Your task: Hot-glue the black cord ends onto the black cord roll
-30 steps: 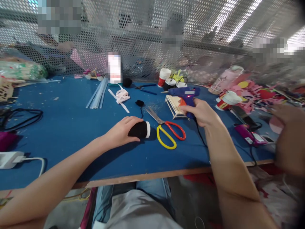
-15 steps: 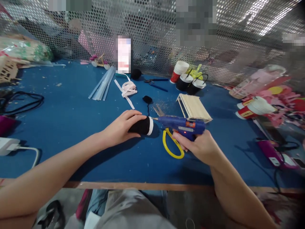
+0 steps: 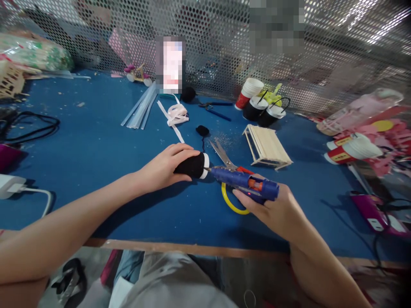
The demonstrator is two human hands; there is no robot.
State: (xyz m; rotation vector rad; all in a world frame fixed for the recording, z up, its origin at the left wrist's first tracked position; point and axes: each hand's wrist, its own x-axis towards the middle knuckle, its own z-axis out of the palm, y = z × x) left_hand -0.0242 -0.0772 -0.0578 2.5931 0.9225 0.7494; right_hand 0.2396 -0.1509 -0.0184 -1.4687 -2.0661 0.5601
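Note:
My left hand (image 3: 168, 167) is closed around a black-wrapped paper cup (image 3: 190, 166) lying on its side, its white end facing right. In my right hand (image 3: 276, 209) is a blue glue gun (image 3: 244, 179), its nozzle at the cup's white end; I cannot tell whether it touches. Scissors (image 3: 236, 208) with a yellow handle lie partly hidden under the gun, blades pointing away. A black strand runs from behind the cup to a small black yarn bundle (image 3: 202, 130). White ribbon (image 3: 177, 115) lies loosely coiled beyond my left hand.
Clear glue sticks (image 3: 138, 109), pliers (image 3: 215, 109) and a small wooden-stick bench (image 3: 269, 145) lie farther back. Two black cups with handles (image 3: 269, 114) stand near stacked paper cups (image 3: 248, 93). A purple power strip (image 3: 372, 209) sits at right; a perforated metal screen (image 3: 212, 55) rises behind.
The glue gun has tilted, its rear end lower, and its nozzle has shifted down along the cup's white end. More of the scissors' blades and a red part now show. The left hand keeps its hold.

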